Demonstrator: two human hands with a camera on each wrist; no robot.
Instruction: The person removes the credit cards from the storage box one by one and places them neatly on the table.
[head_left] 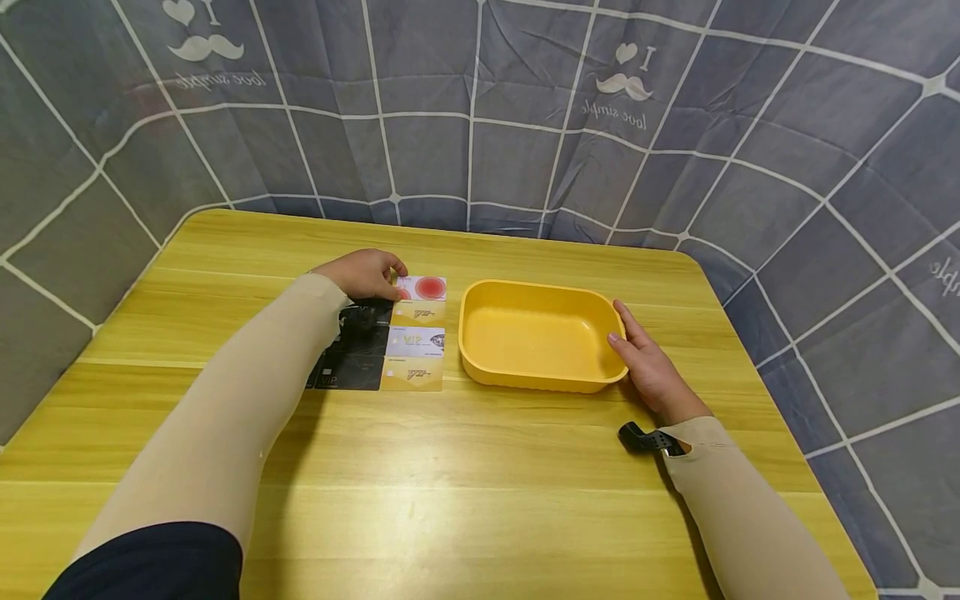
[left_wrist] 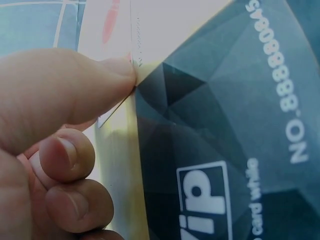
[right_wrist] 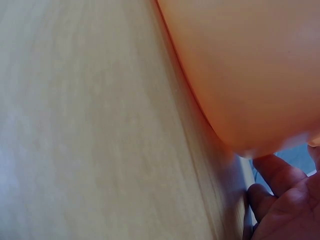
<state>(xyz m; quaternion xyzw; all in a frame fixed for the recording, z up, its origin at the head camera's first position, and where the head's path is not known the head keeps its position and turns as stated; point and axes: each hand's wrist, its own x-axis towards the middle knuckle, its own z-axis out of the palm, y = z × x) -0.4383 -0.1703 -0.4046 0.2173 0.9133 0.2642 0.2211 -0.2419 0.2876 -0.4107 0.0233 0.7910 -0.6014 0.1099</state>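
Note:
My left hand [head_left: 366, 273] pinches the left edge of a white card with red circles [head_left: 431, 288], at the top of a block of cards. In the left wrist view the thumb [left_wrist: 107, 75] lies on that card's edge, beside a dark card [left_wrist: 200, 125] printed "vip". Below the white card sit a gold card [head_left: 417, 313], a silver VIP card [head_left: 415, 342] and another gold card [head_left: 412, 374]. To the right stands a yellow plastic basin [head_left: 536, 333]. My right hand [head_left: 654, 367] holds its right rim, thumb over the edge and fingers outside.
Black cards [head_left: 348, 372] form a column left of the gold ones, partly hidden by my left forearm. Everything lies on a wooden table [head_left: 480, 483]. A grey checked curtain [head_left: 427, 158] hangs behind and beside it. A black strap [head_left: 643, 439] is on my right wrist.

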